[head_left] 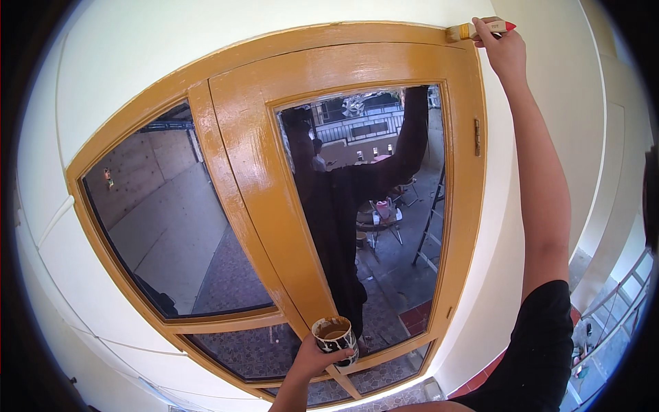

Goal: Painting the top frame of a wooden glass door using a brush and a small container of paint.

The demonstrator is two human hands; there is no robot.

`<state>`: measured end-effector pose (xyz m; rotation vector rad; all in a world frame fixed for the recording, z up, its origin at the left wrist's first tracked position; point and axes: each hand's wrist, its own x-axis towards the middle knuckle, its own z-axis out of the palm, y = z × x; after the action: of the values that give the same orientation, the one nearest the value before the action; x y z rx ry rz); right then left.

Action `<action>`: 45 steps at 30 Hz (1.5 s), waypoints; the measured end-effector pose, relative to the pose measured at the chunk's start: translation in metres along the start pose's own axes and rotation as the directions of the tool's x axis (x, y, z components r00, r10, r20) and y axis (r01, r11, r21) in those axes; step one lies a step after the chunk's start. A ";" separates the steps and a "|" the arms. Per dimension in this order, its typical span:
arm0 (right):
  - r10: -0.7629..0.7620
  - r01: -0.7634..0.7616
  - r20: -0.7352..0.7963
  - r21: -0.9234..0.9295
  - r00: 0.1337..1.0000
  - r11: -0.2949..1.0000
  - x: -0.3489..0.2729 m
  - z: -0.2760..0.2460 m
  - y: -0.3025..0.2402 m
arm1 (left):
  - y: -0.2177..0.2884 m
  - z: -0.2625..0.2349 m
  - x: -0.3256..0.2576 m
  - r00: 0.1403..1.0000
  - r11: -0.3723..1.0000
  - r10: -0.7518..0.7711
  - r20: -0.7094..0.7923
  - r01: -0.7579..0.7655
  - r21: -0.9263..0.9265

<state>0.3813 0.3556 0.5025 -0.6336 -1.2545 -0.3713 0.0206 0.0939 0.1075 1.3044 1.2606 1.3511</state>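
My right hand (500, 51) is raised at the top right, its fingers closed on the wooden handle of a paintbrush (461, 32) with a red tip. The bristles touch the upper right corner of a yellow-brown wooden frame (329, 34). Low in the middle, my left hand (314, 358) grips a paint-splattered cup (345, 343) that has brown paint inside. A glazed door panel (240, 130) in the same glossy colour sits within the frame, and its dark glass reflects a figure with one arm up.
White wall (158, 48) borders the frame above and on both sides. A metal hinge (477, 137) is on the right side of the door. Ladder-like metal rails (621, 288) stand at the far right, above a floor with scattered items. Another glass pane (171, 220) lies left of the door.
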 end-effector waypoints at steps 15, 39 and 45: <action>-0.163 0.159 -0.092 -0.050 0.982 0.986 -0.007 0.004 -0.016 | -0.003 0.018 -0.001 0.999 0.999 -0.013 -0.045 0.015 0.047; -0.307 0.302 -0.107 -0.061 0.946 0.951 -0.033 0.036 -0.061 | -0.014 -0.010 -0.010 0.999 0.999 -0.017 -0.035 0.018 0.028; -0.389 0.380 -0.080 -0.114 0.918 0.918 -0.048 0.061 -0.110 | -0.008 -0.013 -0.014 0.999 0.997 -0.041 -0.029 0.043 0.057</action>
<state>0.2568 0.3046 0.4933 -0.4383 -1.2674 -0.7868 0.0083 0.0803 0.0983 1.2954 1.3470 1.3163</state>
